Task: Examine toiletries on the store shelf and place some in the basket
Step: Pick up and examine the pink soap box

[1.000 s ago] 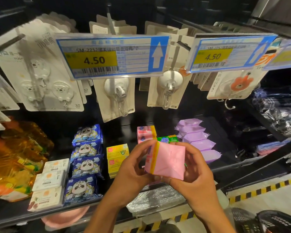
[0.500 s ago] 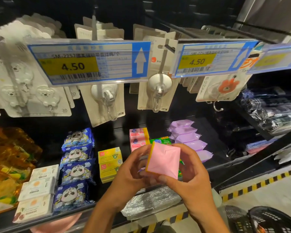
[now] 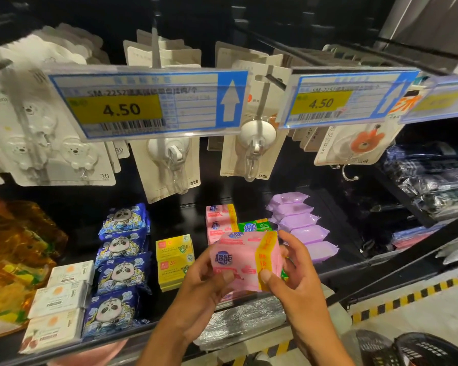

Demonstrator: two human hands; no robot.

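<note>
just in front of the lower shelf (image 3: 341, 220), the left hand (image 3: 201, 289) and right hand (image 3: 296, 281) pinch the pink soap pack (image 3: 245, 260) by its ends, label up, apparently mid-examination; next it likely needs lowering right into the black basket (image 3: 428, 350).

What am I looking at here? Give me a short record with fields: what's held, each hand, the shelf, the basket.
Held: pink pack with a yellow band
Left hand: grips the pack's left side
Right hand: pinches its right, yellow-banded end
Shelf: stacked pink packs, purple packs, blue panda packs
Basket: black, low at right; the pack is not in it
Price tag: 4.50
</note>
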